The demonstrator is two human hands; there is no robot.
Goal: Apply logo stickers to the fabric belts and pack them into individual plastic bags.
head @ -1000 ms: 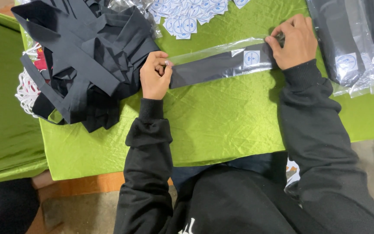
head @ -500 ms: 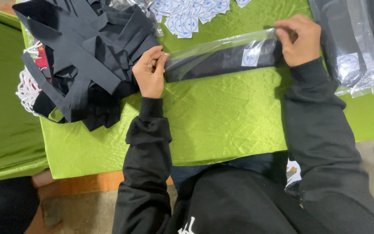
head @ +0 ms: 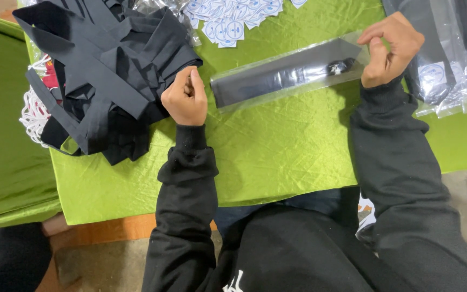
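A long clear plastic sleeve [head: 287,73] with a black fabric strip inside lies slanted on the green tablecloth [head: 277,157]. My right hand [head: 390,48] is at the sleeve's right end, thumb and forefinger pinched on its edge. My left hand [head: 186,98] is curled into a loose fist just left of the sleeve's other end, a small gap away and touching the edge of a black fabric pile [head: 98,70]. Nothing shows inside that fist. Both arms wear black sleeves.
The heap of loose black strips fills the table's left part, with white tags [head: 31,113] under it. Small round white-and-blue labels [head: 233,19] lie at the far edge. Several filled sleeves [head: 449,59] are stacked at right. A second green-covered surface [head: 1,140] stands left.
The sleeve was held stretched between both hands; now it lies on the cloth. My left hand has let go and drawn back into a fist. My right hand stays at the right end.
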